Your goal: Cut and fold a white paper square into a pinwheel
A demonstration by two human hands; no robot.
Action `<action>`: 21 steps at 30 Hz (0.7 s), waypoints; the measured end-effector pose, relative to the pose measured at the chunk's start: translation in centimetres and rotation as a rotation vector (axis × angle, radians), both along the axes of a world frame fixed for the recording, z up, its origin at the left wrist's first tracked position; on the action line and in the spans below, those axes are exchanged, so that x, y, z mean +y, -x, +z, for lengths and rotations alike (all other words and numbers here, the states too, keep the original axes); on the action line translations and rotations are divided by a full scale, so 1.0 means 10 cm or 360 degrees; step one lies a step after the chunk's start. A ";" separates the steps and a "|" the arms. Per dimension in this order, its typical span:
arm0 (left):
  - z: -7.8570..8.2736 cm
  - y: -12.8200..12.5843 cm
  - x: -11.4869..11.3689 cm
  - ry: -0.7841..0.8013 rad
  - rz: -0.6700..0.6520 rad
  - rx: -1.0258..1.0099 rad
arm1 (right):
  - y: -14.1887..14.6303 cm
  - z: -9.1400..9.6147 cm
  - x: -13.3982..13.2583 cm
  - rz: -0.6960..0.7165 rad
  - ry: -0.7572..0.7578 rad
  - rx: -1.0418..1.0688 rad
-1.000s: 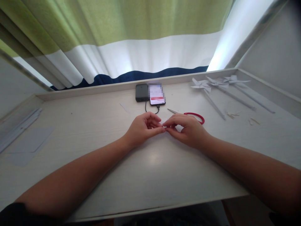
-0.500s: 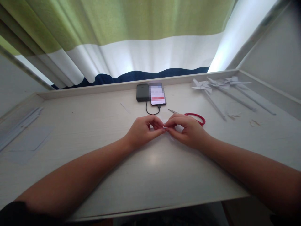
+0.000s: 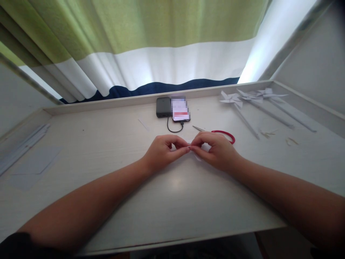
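Observation:
My left hand (image 3: 165, 151) and my right hand (image 3: 214, 149) meet over the middle of the white table, thumbs and fingertips pinched together. Between them is a small piece of white paper (image 3: 198, 157), mostly covered by the fingers; a corner of it shows below the right hand. Its exact shape is hidden. Just behind the right hand lies a pair of scissors with red handles (image 3: 229, 135), partly covered by that hand, its blade tip pointing left.
Several white paper pinwheels on paper sticks (image 3: 246, 120) lie at the back right, near small paper scraps (image 3: 268, 133). A phone (image 3: 180, 108) is cabled beside a dark power bank (image 3: 163, 107). At the left are paper sheets (image 3: 35, 160) and a bundle of paper strips (image 3: 23, 149).
The fingertips of both hands have drawn slightly closer together on the paper. Everything else on the table lies where it was.

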State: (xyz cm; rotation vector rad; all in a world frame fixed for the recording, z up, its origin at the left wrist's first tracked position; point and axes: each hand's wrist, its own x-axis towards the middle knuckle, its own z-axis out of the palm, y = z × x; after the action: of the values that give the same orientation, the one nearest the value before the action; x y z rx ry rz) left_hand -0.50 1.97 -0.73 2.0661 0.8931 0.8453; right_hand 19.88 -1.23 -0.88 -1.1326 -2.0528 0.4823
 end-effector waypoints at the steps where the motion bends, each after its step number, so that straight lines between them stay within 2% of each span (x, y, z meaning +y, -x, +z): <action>1: 0.00 0.00 0.00 -0.0009 -0.0004 0.0003 | 0.00 0.00 0.00 0.0003 0.0008 0.0005; 14: 0.01 0.00 0.01 0.0188 -0.0009 0.0049 | 0.01 -0.05 0.00 0.0049 0.0246 0.0043; 21: 0.01 -0.01 0.00 0.0149 -0.0016 0.0055 | 0.02 -0.04 -0.01 0.0052 0.0303 0.0080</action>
State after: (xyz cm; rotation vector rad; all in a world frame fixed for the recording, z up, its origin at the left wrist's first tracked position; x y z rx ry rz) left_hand -0.39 1.93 -0.65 2.0077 0.9231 0.7506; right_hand 19.71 -1.33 -1.28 -1.1863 -2.0174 0.7280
